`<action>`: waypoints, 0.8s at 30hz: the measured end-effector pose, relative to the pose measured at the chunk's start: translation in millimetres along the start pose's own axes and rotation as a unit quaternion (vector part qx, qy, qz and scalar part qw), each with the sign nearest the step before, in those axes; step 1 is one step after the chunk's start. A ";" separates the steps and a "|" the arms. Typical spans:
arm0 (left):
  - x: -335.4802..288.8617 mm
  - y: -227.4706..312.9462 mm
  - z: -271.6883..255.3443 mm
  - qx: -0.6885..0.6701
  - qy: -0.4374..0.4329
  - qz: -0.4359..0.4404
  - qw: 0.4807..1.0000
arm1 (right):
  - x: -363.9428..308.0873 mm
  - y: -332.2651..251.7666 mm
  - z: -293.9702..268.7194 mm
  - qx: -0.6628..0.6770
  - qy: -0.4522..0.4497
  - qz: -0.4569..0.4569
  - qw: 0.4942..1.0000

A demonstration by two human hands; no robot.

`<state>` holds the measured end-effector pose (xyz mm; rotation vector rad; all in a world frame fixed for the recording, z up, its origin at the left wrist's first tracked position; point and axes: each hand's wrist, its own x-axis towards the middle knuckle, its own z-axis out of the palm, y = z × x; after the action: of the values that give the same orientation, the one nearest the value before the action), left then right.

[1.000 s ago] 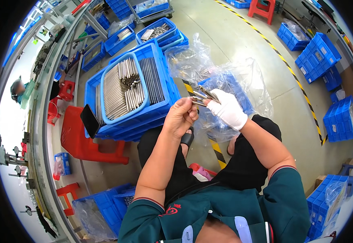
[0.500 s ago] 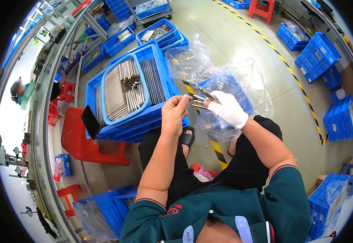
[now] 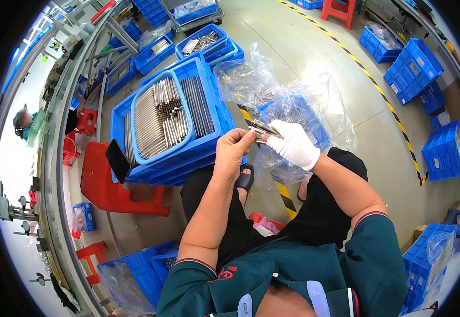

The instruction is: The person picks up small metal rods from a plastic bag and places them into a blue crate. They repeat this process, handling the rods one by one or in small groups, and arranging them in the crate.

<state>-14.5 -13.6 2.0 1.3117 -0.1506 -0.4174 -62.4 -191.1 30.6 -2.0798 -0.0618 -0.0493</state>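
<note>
My right hand (image 3: pixel 295 146), in a white glove, is closed round several slim metal rods (image 3: pixel 262 127) that stick out to its left. My bare left hand (image 3: pixel 233 149) meets it there, thumb and fingers pinched at the rod ends. Whether a single rod is in that pinch is too small to tell. Just left of my hands, a light-blue basket (image 3: pixel 190 122) holds stacked rows of similar rods. It rests in a larger blue crate (image 3: pixel 220 113) with longer, darker rods beside it. In front of my right hand, a plastic-lined blue crate (image 3: pixel 314 124) contains more loose rods.
A black phone-like slab (image 3: pixel 118 160) leans at the crate's near-left corner, above a red stool (image 3: pixel 100 182). Clear plastic sheeting (image 3: pixel 248 74) spreads across the floor. Blue crates (image 3: pixel 412 71) stand along the right. A workbench rail (image 3: pixel 63 148) runs down the left; a person (image 3: pixel 24 121) is beyond it.
My left hand has moved slightly right and closer to the gloved hand. The rods, fanned apart before, now lie more bunched together between both hands.
</note>
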 end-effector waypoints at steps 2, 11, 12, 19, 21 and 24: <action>0.7 1.2 0.0 0.021 0.033 0.022 0.999 | 2.6 3.9 0.2 0.008 0.000 -0.021 1.000; 2.7 5.4 -0.2 -0.075 0.016 -0.001 0.997 | 4.9 1.8 -8.9 0.147 -0.104 0.088 0.980; 3.5 5.2 -2.2 -0.074 0.008 -0.004 0.997 | 5.0 1.6 -9.2 0.164 -0.108 0.100 0.975; 0.8 10.5 -4.6 -0.009 -0.018 -0.007 1.000 | 3.1 4.6 -9.0 0.149 -0.104 0.062 0.981; 1.8 8.3 -7.2 -0.010 -0.031 -0.026 0.999 | 2.0 6.4 -8.8 0.127 -0.100 0.043 0.986; 0.6 10.1 -6.2 0.042 -0.008 -0.005 0.999 | 3.0 7.7 -7.0 0.137 -0.101 0.047 0.984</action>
<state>-9.7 -6.3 10.0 1.3932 -0.1761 -0.4337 -59.0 -200.9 27.5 -1.8044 -0.0892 0.2160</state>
